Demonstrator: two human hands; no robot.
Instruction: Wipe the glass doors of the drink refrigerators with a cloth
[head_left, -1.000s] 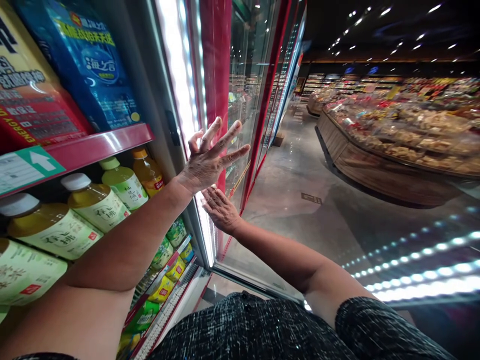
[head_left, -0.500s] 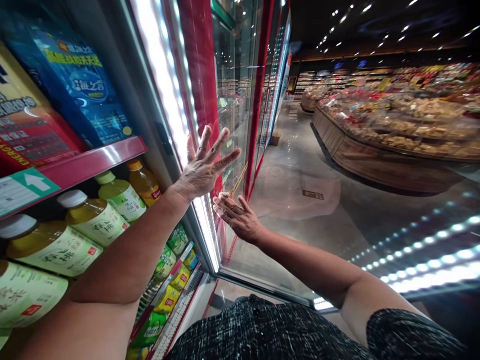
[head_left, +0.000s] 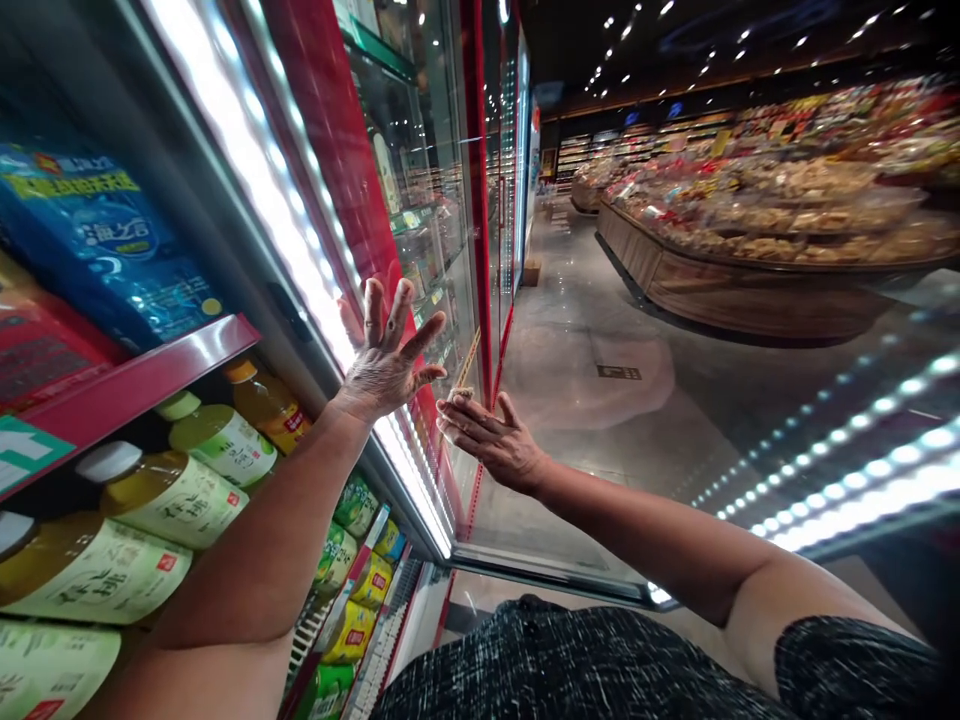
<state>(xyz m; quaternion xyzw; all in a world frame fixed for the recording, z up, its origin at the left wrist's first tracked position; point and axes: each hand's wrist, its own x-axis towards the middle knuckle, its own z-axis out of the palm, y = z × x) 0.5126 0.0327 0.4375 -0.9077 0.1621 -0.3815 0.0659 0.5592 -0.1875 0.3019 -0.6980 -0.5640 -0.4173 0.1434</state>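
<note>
My left hand (head_left: 386,365) is open, fingers spread wide, in front of the bright light strip (head_left: 281,185) at the cooler's edge. Whether it touches the glass I cannot tell. My right hand (head_left: 499,440) lies lower and to the right, fingers stretched out with the thumb up, flat by the glass door (head_left: 540,510). Close to its fingertips hangs a braided cord (head_left: 469,360) with a knotted end. Neither hand has anything in its grasp.
Bottled drinks (head_left: 176,490) stand on the cooler shelf at left, below blue detergent bags (head_left: 112,240). Smaller yellow and green packs (head_left: 352,630) sit lower. Across the aisle floor (head_left: 570,370) is a wood-sided display counter (head_left: 720,280) piled with packaged food.
The view has shifted, so the shelf and light strip now lie further left. My left hand appears slightly left and lower; my right hand slightly right. Both stay open.
</note>
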